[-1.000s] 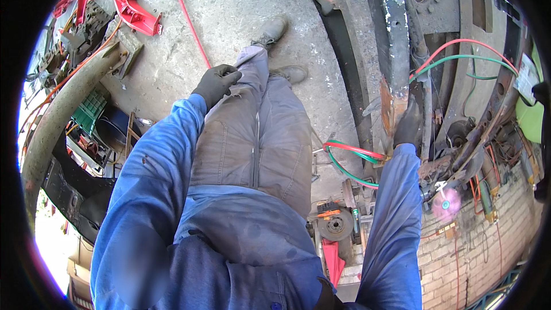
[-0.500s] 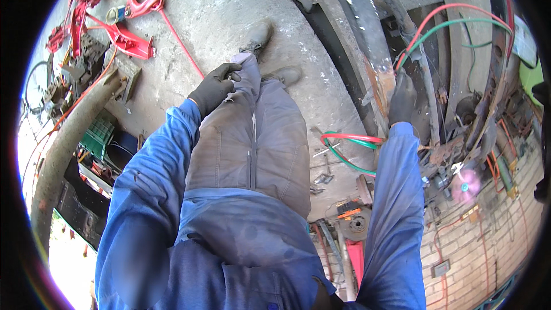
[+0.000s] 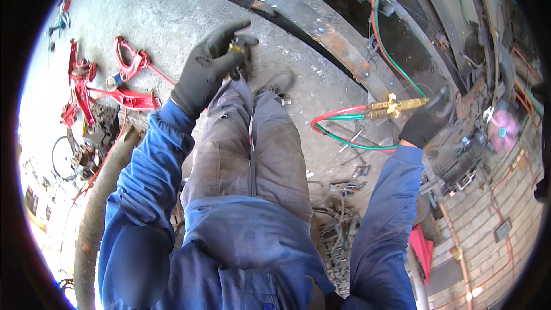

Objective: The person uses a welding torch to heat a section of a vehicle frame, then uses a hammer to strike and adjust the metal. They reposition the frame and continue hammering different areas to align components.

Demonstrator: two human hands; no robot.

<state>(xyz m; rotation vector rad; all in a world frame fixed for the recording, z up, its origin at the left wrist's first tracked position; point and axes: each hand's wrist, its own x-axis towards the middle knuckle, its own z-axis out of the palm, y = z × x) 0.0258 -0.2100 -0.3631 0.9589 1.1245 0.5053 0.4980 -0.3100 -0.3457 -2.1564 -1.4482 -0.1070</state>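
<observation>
My left hand (image 3: 208, 68), in a black glove, is raised over my lower legs. A small yellow-and-dark object (image 3: 236, 47), too small to name, is held by the thumb; the index finger stretches out above it. To the right, my gloved right hand (image 3: 429, 119) is at the right end of the brass hose fittings (image 3: 396, 105), its fingers partly hidden and seeming to close on that end. A red hose (image 3: 336, 112) and a green hose (image 3: 350, 117) meet the other end and loop back towards my wrist. More hose runs upward across the metal frame.
A long, scraped metal frame (image 3: 321, 28) crosses the far side and right. Red metal arms (image 3: 131, 99) lie on the concrete floor at left, behind a thick pipe (image 3: 94, 218). Loose tools (image 3: 347, 186) lie below the hose loop. A pink fan (image 3: 503, 131) stands near the brick wall (image 3: 488, 258).
My left hand has lifted, its index finger stretching out, and the small yellow object shows. My right hand has shifted right and down, uncovering the brass fittings. The whole view has turned.
</observation>
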